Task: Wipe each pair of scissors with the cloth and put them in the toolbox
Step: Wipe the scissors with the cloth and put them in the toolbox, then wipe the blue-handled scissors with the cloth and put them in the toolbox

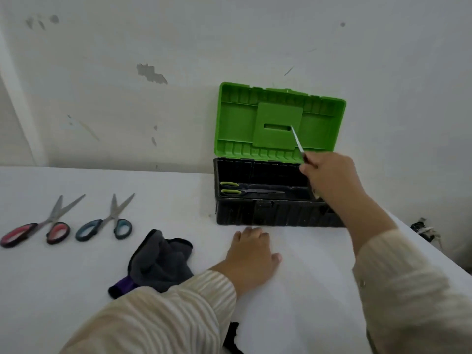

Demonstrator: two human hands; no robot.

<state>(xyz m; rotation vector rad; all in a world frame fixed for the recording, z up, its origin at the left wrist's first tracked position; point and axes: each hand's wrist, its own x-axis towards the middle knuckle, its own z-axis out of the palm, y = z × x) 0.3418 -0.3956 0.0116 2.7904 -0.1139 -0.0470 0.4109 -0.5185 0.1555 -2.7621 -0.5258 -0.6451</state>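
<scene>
A black toolbox [278,215] with its green lid [237,123] raised stands against the wall. Inside it lie green-handled scissors [245,191]. My right hand [332,177] hovers over the box's right end and grips another pair of scissors [297,140], blades pointing up toward the lid; their handles are hidden in my fist. My left hand [249,259] rests flat on the white table in front of the box. A grey cloth [161,261] lies crumpled just left of that hand. Red-handled scissors [43,226] and teal-handled scissors [107,221] lie at the left, blades apart.
The table [76,290] meets a scuffed white wall behind. Its right edge runs diagonally past the toolbox, with a cable plug [424,229] beyond it. A dark scrap [233,335] lies at the near edge between my sleeves.
</scene>
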